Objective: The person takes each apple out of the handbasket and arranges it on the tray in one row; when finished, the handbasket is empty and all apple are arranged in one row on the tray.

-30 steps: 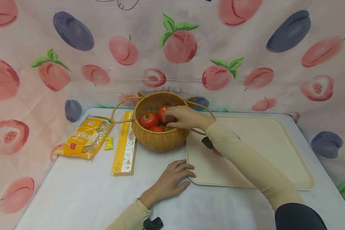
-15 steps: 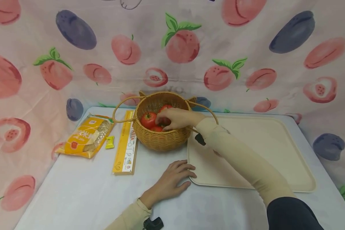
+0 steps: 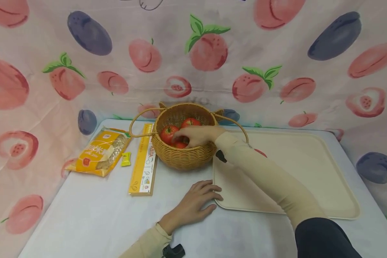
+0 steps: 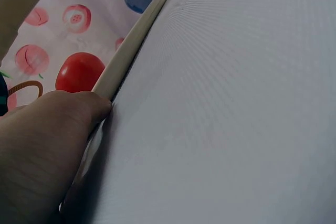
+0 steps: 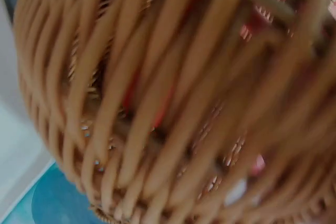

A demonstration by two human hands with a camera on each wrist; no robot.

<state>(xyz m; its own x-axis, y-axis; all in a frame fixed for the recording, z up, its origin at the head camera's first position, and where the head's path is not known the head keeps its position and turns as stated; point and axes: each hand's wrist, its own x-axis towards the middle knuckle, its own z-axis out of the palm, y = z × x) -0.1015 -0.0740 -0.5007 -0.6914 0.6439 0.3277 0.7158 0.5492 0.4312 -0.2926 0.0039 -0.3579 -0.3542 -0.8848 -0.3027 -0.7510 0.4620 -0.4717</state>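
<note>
My right hand (image 3: 200,135) reaches over the near right rim of a wicker basket (image 3: 184,159), its bent fingers down among red tomatoes (image 3: 168,132). The fingers and thumb lie around the front tomato (image 3: 180,145); I cannot tell whether they grip it. Another tomato (image 3: 191,122) sits farther back in the basket. The right wrist view shows only woven basket wall (image 5: 157,93) up close, with red showing through the gaps. My left hand (image 3: 196,200) rests with fingers spread, fingertips at the left front corner of a cream tray (image 3: 335,186).
A tomato (image 4: 80,72) on the tray is mostly hidden by the right sleeve (image 3: 261,172) in the head view. Left of the basket lie a pasta box (image 3: 142,172), a small yellow packet (image 3: 126,159) and a bag of grain (image 3: 100,152). Patterned cloth (image 3: 177,46) hangs behind.
My right hand has shifted left and lower in the basket, off the back tomato toward the front one. The left hand stays at the tray corner. The head view has drifted slightly.
</note>
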